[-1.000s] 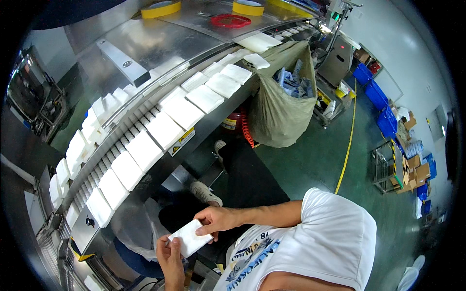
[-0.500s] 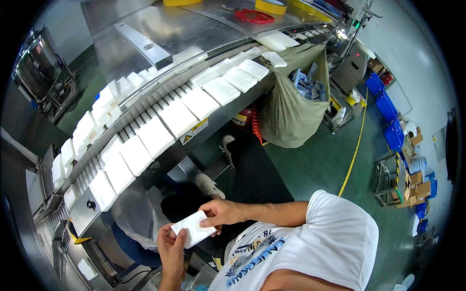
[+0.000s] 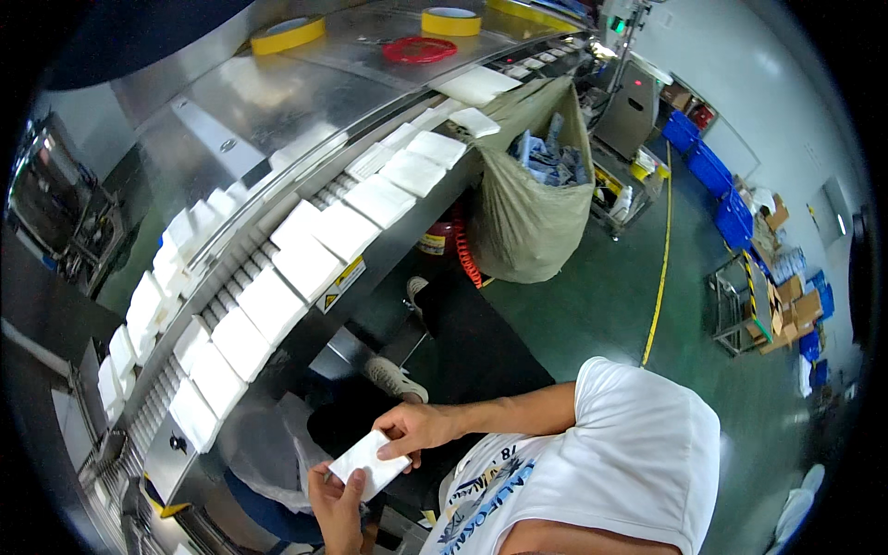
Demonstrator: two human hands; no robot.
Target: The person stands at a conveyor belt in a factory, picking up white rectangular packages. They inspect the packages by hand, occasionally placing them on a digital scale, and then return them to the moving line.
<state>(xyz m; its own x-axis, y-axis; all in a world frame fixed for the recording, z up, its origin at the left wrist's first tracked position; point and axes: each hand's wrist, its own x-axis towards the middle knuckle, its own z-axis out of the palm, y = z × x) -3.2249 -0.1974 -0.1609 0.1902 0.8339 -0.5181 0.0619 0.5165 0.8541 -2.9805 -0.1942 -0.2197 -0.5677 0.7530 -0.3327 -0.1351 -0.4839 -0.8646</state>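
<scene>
I hold a flat white packet [image 3: 368,464] in both hands, low in the view over my lap. My left hand [image 3: 338,504] grips its lower edge from below. My right hand [image 3: 418,430] pinches its upper right corner, forearm reaching in from my white T-shirt sleeve. Above and to the left runs a steel conveyor [image 3: 231,139] with rows of the same white packets [image 3: 305,264] lying across its rollers.
A clear plastic bag [image 3: 268,444] hangs under the conveyor by my hands. A grey sack of scraps [image 3: 527,213] hangs at the line's end. Yellow tape rolls [image 3: 287,35] and a red ring [image 3: 419,49] lie on the steel top. Blue crates [image 3: 717,176] and cartons stand far right.
Both hands keep hold of the white packet and have barely moved. The view has shifted a little along the conveyor.
</scene>
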